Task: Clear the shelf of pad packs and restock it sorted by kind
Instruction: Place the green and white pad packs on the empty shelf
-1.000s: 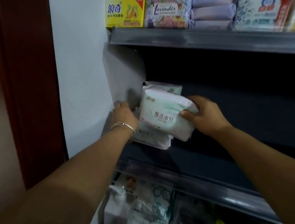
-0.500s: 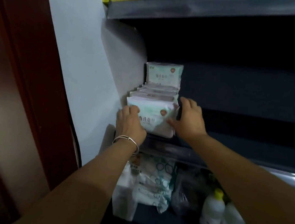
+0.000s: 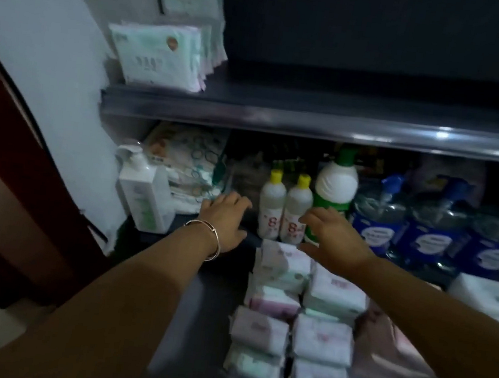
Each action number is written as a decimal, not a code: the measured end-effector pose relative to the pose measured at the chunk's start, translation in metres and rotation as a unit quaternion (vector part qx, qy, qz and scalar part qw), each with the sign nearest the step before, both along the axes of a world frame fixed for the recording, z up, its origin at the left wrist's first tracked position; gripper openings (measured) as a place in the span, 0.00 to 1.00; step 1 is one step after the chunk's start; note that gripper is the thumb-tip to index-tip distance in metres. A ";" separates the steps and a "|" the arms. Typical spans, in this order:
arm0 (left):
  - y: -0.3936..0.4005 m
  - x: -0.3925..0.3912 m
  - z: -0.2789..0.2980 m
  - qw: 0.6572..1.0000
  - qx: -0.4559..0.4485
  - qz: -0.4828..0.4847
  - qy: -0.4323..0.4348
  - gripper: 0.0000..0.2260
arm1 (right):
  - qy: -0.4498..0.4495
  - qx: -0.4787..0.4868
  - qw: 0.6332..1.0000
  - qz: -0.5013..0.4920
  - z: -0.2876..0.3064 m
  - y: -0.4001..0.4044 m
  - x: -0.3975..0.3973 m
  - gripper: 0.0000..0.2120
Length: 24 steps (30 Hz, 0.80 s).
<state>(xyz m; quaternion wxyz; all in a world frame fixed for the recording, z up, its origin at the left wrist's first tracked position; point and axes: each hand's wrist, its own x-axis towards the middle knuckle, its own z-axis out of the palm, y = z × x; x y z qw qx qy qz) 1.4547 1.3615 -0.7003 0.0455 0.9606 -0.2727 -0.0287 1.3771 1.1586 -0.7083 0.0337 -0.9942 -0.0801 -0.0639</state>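
Two hands: the left hand [image 3: 224,221] and the right hand [image 3: 335,237] both hang in the air with fingers loosely spread, and they grasp nothing.
Left hand: it is above and to the left of the loose packs [image 3: 294,323], near the pump bottle [image 3: 144,190], and touches no pack.
Right hand: it is just over the top of the loose packs, in front of the yellow-cap bottles [image 3: 283,211]. I cannot tell if the palm touches the nearest pack.
Shelf stock: a row of green packs [image 3: 154,57] stands on the shelf [image 3: 313,119], above and to the left of both hands, close against the wall.
Shelf, other part: to the right of this row the board is dark and I see nothing on it.
Loose packs: pink and green ones lie mixed in two columns below the hands, toward the person.
Step, as I judge: one kind is placed and the hands go down for the next packs, so a big part of the restocking is not yet done.
Risk 1: the colours are mixed and the light is weak, so a grab of several packs may bring the wrong kind to the shelf.
Risk 2: the right hand is very near the yellow-cap bottles, and a fast reach may knock them over.
Risk 3: the green row stands on its edge without support on the right, so a push from a new pack may tip it.
Risk 4: the packs look soft and smooth, so a big handful may slip.
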 end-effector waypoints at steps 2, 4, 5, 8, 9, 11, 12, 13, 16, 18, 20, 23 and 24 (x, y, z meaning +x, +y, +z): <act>-0.015 -0.011 -0.015 0.999 0.018 -0.016 0.027 0.25 | 0.030 0.012 0.999 -0.030 -0.016 -0.019 -0.019 0.26; -0.026 -0.018 -0.026 0.997 0.044 -0.043 0.054 0.28 | 0.055 0.007 0.997 -0.052 -0.028 -0.032 -0.031 0.27; -0.030 -0.020 -0.031 0.995 0.054 -0.054 0.064 0.30 | 0.071 0.006 0.996 -0.062 -0.032 -0.037 -0.035 0.28; -0.037 -0.019 -0.043 0.993 0.067 -0.066 0.071 0.34 | 0.101 0.001 0.991 -0.090 -0.044 -0.051 -0.042 0.30; -0.039 -0.018 -0.047 0.993 0.066 -0.067 0.068 0.35 | 0.110 -0.003 0.989 -0.099 -0.046 -0.054 -0.043 0.31; -0.041 -0.017 -0.056 0.993 0.066 -0.072 0.065 0.36 | 0.136 -0.014 0.983 -0.118 -0.050 -0.059 -0.046 0.34; -0.042 -0.018 -0.060 0.992 0.067 -0.077 0.068 0.37 | 0.152 -0.018 0.980 -0.128 -0.051 -0.061 -0.048 0.36; -0.043 -0.018 -0.064 0.992 0.067 -0.084 0.071 0.38 | 0.165 -0.023 0.977 -0.134 -0.051 -0.064 -0.048 0.38; -0.051 -0.012 -0.072 0.990 0.074 -0.088 0.077 0.44 | 0.207 -0.042 0.966 -0.148 -0.050 -0.072 -0.044 0.45; -0.059 -0.007 -0.078 0.990 0.085 -0.083 0.076 0.47 | 0.233 -0.040 0.959 -0.156 -0.056 -0.078 -0.041 0.49; -0.070 -0.002 -0.087 0.989 0.101 -0.081 0.077 0.48 | 0.257 -0.040 0.953 -0.153 -0.068 -0.082 -0.039 0.52; -0.085 0.002 -0.099 0.986 0.123 -0.071 0.090 0.50 | 0.275 -0.025 0.951 -0.141 -0.090 -0.089 -0.034 0.55; -0.089 0.003 -0.103 0.985 0.127 -0.067 0.094 0.51 | 0.275 -0.020 0.952 -0.136 -0.096 -0.090 -0.033 0.55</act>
